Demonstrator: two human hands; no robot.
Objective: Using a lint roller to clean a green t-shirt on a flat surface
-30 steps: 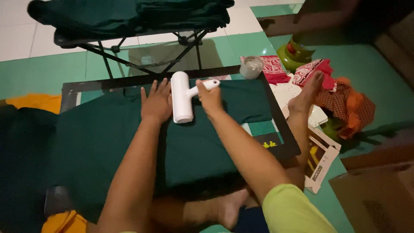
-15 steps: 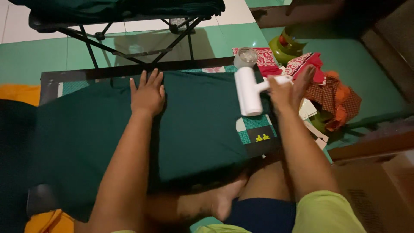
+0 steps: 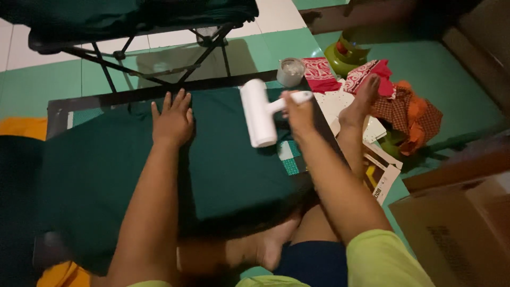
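A dark green cloth (image 3: pixel 106 170) lies spread over a low dark-framed table (image 3: pixel 56 110) in front of me. My left hand (image 3: pixel 172 121) rests flat on the cloth near its far edge, fingers spread. My right hand (image 3: pixel 297 109) grips the handle of a white lint roller (image 3: pixel 257 112), whose barrel sits on the cloth's right part, near the far right corner. My bare legs and feet show under and beside the table; one foot (image 3: pixel 361 103) reaches out to the right.
A small round container (image 3: pixel 290 72) stands at the table's far right corner. Red patterned cloths (image 3: pixel 324 74), an orange checked cloth (image 3: pixel 409 114) and papers lie on the green floor to the right. A cardboard box (image 3: pixel 457 228) sits at lower right. A folding stand (image 3: pixel 133 26) with dark cloth is behind.
The roller went from the cloth's middle out to its right edge, then came back partway left. My left hand has stayed flat on the cloth.
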